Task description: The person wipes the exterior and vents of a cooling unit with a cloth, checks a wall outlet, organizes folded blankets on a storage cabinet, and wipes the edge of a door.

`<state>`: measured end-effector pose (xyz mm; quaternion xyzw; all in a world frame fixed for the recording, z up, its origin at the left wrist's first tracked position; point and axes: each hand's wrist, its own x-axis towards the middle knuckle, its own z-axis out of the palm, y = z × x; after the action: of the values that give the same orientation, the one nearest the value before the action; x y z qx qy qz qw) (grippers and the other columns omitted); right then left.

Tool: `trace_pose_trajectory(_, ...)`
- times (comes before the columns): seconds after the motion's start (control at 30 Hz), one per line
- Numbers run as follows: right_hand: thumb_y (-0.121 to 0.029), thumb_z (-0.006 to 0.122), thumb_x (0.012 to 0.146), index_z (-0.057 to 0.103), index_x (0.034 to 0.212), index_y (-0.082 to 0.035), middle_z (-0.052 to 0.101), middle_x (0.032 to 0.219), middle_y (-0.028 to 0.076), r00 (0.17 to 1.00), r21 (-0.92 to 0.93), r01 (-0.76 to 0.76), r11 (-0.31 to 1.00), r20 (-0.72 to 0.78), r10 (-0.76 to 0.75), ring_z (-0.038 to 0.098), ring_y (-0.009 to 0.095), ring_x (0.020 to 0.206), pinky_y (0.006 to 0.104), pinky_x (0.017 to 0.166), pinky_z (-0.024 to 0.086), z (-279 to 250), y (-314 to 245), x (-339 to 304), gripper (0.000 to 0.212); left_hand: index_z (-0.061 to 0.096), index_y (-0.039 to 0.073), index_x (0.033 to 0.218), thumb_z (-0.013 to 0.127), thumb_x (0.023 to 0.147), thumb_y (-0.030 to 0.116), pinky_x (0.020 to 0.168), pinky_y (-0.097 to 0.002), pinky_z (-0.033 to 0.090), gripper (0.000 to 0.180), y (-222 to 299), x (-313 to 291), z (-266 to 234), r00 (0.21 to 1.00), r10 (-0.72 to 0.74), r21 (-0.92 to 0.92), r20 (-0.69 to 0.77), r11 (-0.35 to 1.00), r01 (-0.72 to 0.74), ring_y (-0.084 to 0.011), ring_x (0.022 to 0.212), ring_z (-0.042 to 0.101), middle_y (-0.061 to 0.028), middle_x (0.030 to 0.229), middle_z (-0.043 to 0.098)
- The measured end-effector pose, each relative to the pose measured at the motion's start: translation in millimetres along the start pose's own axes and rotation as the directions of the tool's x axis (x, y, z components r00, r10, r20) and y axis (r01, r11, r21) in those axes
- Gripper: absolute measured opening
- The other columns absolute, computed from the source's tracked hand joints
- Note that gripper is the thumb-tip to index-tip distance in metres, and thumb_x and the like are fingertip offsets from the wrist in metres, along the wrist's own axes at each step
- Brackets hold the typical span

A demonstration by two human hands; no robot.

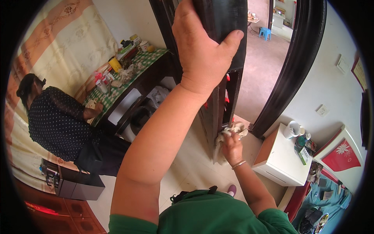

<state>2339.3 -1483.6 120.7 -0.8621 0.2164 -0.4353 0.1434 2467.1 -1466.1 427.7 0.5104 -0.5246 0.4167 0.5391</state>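
Note:
High in front of me, my left hand [204, 48] is wrapped around the upper edge part of a dark door [230, 50], its thumb stretched to the right across the surface. Lower down, my right hand [232, 149] grips a crumpled beige cloth [237, 128] and presses it against the door's edge. A bracelet [238, 165] circles my right wrist. Small red patches show on the door between the two hands. My left fingertips are out of sight behind the door.
At left, a person [62, 117] in a dotted dark top works at a cluttered table [156, 57] with a green checked cover. A white cabinet [282, 160] carrying cups and bottles stands right of the dark door frame [298, 66]. Through the doorway is a blue stool [265, 33].

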Motion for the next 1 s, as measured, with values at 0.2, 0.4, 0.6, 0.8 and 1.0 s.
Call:
trace_pose_trajectory(0.2,0.001,0.061,0.057,0.057,0.097,-0.012,0.054,0.097,0.010,0.955,-0.032,0.035,0.999,-0.295,-0.043,0.055,0.028,0.077,0.0355,0.061,0.046,-48.9,-51.7,85.7,0.042,0.028,-0.003,0.126,0.071,0.066,0.011,0.092,-0.0393,0.034,0.075,-3.8,-2.8,7.1,1.000,-0.007,-0.114,-0.019,0.994,0.005,-0.0332,0.107,0.043,-0.0208,0.116,0.040)
trace_pose_trajectory(0.4,-0.006,0.064,0.056,0.061,0.084,-0.016,0.051,0.082,0.006,0.964,-0.212,0.126,0.969,-0.206,-0.170,0.053,0.023,0.070,0.0324,0.054,0.044,-29.2,-24.3,56.7,0.030,0.028,-0.003,0.126,0.071,0.065,0.011,0.092,-0.0393,0.035,0.076,-0.6,-3.1,7.9,0.998,-0.056,-0.133,0.007,0.989,0.057,-0.0327,0.106,0.043,-0.0201,0.115,0.041)
trace_pose_trajectory(0.6,-0.004,0.065,0.055,0.059,0.092,-0.015,0.050,0.081,0.006,0.969,-0.110,0.085,0.990,-0.222,-0.108,0.053,0.024,0.069,0.0346,0.052,0.044,-55.4,-46.8,83.9,0.039,0.034,-0.003,0.121,0.072,0.069,0.015,0.089,-0.0318,0.037,0.067,-6.2,-0.8,4.5,0.995,-0.096,-0.270,0.016,0.958,0.097,-0.0197,0.099,0.048,-0.0122,0.112,0.047)
trace_pose_trajectory(0.8,-0.004,0.063,0.057,0.059,0.088,-0.012,0.050,0.077,0.004,0.909,-0.164,0.208,0.964,-0.333,-0.252,0.051,0.021,0.067,0.0313,0.053,0.042,-65.4,-64.9,117.5,0.032,0.032,-0.004,0.121,0.073,0.058,0.013,0.092,-0.0407,0.033,0.077,-17.1,-3.7,4.8,0.997,-0.075,-0.238,0.012,0.968,0.076,-0.0363,0.105,0.041,-0.0203,0.115,0.042)
trace_pose_trajectory(1.0,-0.012,0.064,0.058,0.059,0.085,-0.013,0.051,0.076,0.005,0.981,-0.310,0.186,0.932,0.000,-0.195,0.054,0.023,0.063,0.0334,0.049,0.044,-30.7,-26.6,42.9,0.028,0.032,-0.001,0.124,0.074,0.059,0.014,0.093,-0.0390,0.034,0.079,-12.0,-4.3,1.2,0.986,-0.163,-0.221,0.014,0.962,0.162,-0.0335,0.107,0.041,-0.0189,0.118,0.041)
